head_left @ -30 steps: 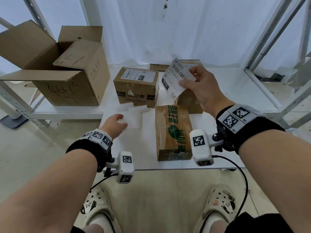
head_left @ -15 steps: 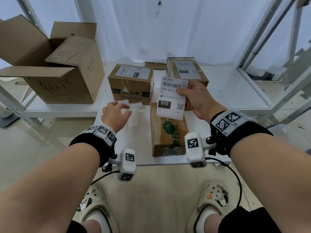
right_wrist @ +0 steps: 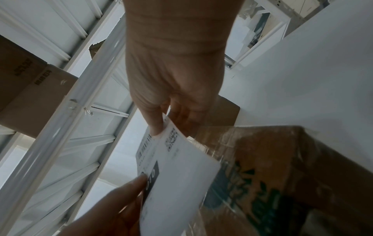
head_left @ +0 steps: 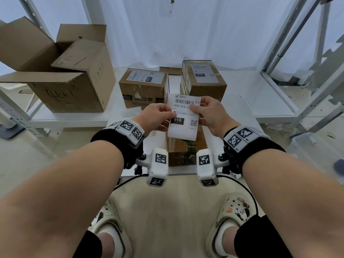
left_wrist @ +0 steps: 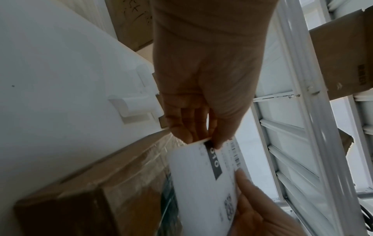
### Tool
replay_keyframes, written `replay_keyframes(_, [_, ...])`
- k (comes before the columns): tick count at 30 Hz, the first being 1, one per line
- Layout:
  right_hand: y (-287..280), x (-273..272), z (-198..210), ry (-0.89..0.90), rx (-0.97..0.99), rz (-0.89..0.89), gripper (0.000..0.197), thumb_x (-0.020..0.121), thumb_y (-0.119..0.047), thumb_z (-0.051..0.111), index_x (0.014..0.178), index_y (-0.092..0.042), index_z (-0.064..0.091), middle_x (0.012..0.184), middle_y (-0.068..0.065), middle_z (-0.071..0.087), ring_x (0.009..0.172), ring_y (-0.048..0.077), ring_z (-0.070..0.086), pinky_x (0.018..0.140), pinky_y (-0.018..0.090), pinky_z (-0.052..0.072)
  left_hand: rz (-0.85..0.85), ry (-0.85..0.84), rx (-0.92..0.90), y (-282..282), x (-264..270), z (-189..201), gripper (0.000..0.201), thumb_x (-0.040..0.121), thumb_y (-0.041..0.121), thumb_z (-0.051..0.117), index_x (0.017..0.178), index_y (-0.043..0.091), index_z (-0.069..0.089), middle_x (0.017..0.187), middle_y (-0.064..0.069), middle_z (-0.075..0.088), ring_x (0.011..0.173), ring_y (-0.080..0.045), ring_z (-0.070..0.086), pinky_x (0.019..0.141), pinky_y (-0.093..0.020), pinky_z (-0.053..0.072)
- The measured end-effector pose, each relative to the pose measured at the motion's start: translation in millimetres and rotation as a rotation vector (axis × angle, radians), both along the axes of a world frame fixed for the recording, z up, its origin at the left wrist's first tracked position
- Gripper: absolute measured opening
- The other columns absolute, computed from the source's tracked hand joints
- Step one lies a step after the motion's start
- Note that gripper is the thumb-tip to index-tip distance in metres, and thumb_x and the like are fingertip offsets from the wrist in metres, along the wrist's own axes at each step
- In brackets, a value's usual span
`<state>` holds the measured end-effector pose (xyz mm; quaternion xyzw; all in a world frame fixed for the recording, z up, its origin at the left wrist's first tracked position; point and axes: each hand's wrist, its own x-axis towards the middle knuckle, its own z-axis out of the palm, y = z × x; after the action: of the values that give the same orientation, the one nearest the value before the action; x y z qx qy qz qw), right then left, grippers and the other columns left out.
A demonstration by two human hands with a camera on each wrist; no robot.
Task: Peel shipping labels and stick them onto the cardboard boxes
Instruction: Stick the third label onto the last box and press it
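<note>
Your left hand [head_left: 158, 116] and right hand [head_left: 208, 113] both pinch the label [head_left: 183, 118]; split one corner from the backing, peel slowly

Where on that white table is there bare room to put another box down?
The widest bare patch is the table right of the labelled box, up to the metal frame. The middle is crowded: two labelled boxes and the unlabelled box under the label.
</note>
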<state>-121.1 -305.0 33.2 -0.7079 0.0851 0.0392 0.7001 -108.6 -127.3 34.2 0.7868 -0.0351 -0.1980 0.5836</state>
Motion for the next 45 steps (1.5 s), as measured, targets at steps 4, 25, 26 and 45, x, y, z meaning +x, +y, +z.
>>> replay_keyframes(4, [-5, -3, 2, 0.042, 0.062, -0.035, 0.022, 0.091, -0.011, 0.060, 0.110, -0.006, 0.052, 0.106, 0.011, 0.068, 0.088, 0.020, 0.070, 0.069, 0.033, 0.061, 0.058, 0.027, -0.042, -4, -1, -3, 0.006, 0.091, 0.012, 0.059, 0.087, 0.011, 0.055, 0.087, -0.008, 0.067, 0.055, -0.010, 0.062, 0.048, -0.019, 0.051])
replay_keyframes(25, [2, -4, -6, 0.238, -0.362, 0.012, 0.024, 0.087, -0.004, 0.064, 0.102, -0.014, 0.049, 0.116, 0.011, 0.061, 0.097, 0.023, 0.063, 0.055, 0.025, 0.055, 0.121, 0.052, 0.284, -22, 2, -16, 0.012, 0.086, 0.016, 0.066, 0.082, 0.008, 0.058, 0.092, -0.014, 0.068, 0.060, -0.015, 0.061, 0.064, -0.029, 0.056])
replay_keyframes(26, [2, -4, -7, 0.232, -0.380, 0.008, 0.025, 0.086, -0.004, 0.065, 0.102, -0.014, 0.049, 0.117, 0.011, 0.061, 0.099, 0.024, 0.063, 0.054, 0.025, 0.055, 0.115, 0.041, 0.299, -22, 2, -17, 0.012, 0.087, 0.016, 0.066, 0.082, 0.008, 0.058, 0.091, -0.014, 0.068, 0.059, -0.015, 0.060, 0.064, -0.029, 0.056])
replay_keyframes(45, [4, 4, -24, 0.134, -0.599, -0.023, 0.034, 0.079, -0.017, 0.076, 0.097, -0.018, 0.047, 0.116, 0.008, 0.061, 0.104, 0.025, 0.062, 0.080, 0.037, 0.059, -0.030, -0.141, 0.626, -28, 2, -14, 0.031, 0.085, 0.034, 0.067, 0.098, 0.006, 0.066, 0.102, -0.011, 0.070, 0.064, -0.016, 0.059, 0.046, -0.019, 0.037])
